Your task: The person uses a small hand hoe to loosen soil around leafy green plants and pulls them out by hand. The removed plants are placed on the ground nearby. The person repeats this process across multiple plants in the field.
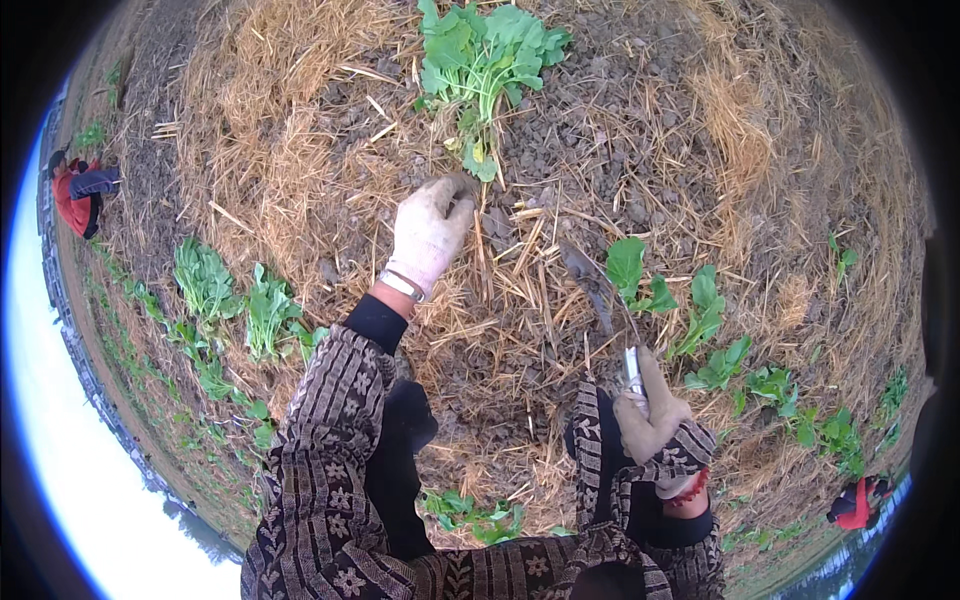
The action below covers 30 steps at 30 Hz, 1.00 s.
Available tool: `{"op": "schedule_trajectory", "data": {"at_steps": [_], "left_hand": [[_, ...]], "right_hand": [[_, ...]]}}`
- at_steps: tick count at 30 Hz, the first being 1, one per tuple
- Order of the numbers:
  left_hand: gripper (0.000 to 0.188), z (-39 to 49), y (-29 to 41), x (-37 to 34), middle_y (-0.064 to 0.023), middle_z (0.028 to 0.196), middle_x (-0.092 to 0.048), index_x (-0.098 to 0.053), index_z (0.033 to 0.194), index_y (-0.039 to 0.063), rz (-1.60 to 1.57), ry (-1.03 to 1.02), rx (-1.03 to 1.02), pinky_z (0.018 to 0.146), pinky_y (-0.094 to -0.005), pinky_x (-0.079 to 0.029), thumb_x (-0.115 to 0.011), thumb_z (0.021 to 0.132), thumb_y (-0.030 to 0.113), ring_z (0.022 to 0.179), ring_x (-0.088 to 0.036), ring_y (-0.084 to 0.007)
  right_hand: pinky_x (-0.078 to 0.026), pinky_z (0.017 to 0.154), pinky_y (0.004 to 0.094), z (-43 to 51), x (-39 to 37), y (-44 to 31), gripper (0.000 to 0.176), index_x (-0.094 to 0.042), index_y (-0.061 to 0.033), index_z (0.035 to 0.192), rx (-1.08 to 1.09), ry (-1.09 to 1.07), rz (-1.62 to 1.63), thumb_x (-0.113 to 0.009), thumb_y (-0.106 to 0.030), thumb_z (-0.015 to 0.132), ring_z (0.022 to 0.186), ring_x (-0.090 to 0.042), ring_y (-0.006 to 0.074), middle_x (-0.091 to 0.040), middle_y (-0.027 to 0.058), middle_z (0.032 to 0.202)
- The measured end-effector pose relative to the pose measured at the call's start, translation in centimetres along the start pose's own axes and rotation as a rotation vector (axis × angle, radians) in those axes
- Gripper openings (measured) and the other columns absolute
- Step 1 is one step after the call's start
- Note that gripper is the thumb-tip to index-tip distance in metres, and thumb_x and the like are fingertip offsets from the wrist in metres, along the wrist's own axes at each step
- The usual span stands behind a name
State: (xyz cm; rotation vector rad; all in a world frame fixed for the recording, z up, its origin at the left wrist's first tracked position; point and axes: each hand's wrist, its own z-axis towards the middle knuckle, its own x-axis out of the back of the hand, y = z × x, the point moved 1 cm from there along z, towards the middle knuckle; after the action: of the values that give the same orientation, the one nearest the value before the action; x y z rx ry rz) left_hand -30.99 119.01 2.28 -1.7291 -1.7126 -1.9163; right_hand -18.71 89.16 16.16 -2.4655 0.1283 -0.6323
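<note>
My left hand point(435, 225), in a pale work glove, is at the straw-covered soil just below a bunch of leafy greens point(491, 56). Its fingers curl inward beside the yellowing lower leaves point(472, 142); whether they grip anything is hidden. The bunch lies with its leaves pointing away from me. In my gloved right hand point(652, 416) is the silver handle point(634, 371) of a sickle. Its curved, mud-smeared blade point(591, 281) points forward and left, low over the straw. Small leafy plants point(637, 277) stand just right of the blade.
More leafy greens point(262, 311) are at the left, and a row of plants point(772, 386) runs to the lower right. Low greens point(476, 517) grow close in front of my body. One person in red point(75, 195) crouches far left; another person point(859, 502) is far right.
</note>
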Motion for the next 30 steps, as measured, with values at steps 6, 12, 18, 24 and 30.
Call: {"op": "schedule_trajectory", "data": {"at_steps": [6,12,18,24,30], "left_hand": [[0.022,13.3,-6.4,-4.2,-0.0142,0.091,-0.070,-0.070,0.101,0.006,-0.018,0.058,-0.003,0.077,-0.0320,-0.052,-0.059,0.083,0.015,0.083,-0.068,-0.0247],[0.047,18.2,-8.4,-8.5,-0.0186,0.091,-0.069,-0.067,0.098,0.001,0.293,0.013,0.068,0.080,-0.0375,-0.052,-0.069,0.076,0.042,0.087,-0.067,-0.0308],[0.046,20.0,-8.7,-9.7,-0.0191,0.101,-0.068,-0.066,0.102,0.004,0.442,0.001,0.043,0.085,-0.0428,-0.052,-0.067,0.079,0.044,0.097,-0.066,-0.0350],[0.044,22.2,-11.8,-8.5,-0.0163,0.088,-0.070,-0.067,0.103,-0.001,-0.217,-0.218,0.185,0.073,-0.0343,-0.052,-0.070,0.078,0.035,0.079,-0.067,-0.0253],[0.047,21.3,-9.6,-9.8,-0.0197,0.098,-0.069,-0.069,0.100,0.002,0.370,-0.048,0.009,0.082,-0.0393,-0.053,-0.068,0.077,0.043,0.093,-0.068,-0.0326]], "right_hand": [[-0.041,0.046,0.0214,0.5,0.1,-0.6,0.063,-0.033,-0.0019,0.146,-0.090,0.224,0.469,-0.048,-0.002,0.085,0.052,-0.049,0.0064,-0.055,0.0021,0.069],[-0.039,0.054,0.0204,0.9,-3.4,-0.1,0.059,-0.032,-0.0005,0.146,-0.051,0.384,0.643,-0.050,-0.009,0.091,0.063,-0.047,0.0065,-0.053,0.0012,0.082],[-0.041,0.065,0.0208,-0.6,-5.1,-0.5,0.065,-0.027,0.0013,0.148,0.052,0.373,0.917,-0.056,0.002,0.089,0.070,-0.047,0.0066,-0.050,-0.0008,0.083],[-0.043,0.063,0.0227,-1.1,-6.2,-2.5,0.068,-0.026,0.0021,0.148,0.145,0.425,0.887,-0.061,-0.004,0.090,0.070,-0.051,0.0084,-0.053,-0.0004,0.082],[-0.043,0.062,0.0227,0.4,-8.1,-3.2,0.067,-0.027,0.0016,0.148,0.076,0.401,0.900,-0.061,-0.007,0.091,0.069,-0.050,0.0083,-0.053,0.0003,0.083]]}}
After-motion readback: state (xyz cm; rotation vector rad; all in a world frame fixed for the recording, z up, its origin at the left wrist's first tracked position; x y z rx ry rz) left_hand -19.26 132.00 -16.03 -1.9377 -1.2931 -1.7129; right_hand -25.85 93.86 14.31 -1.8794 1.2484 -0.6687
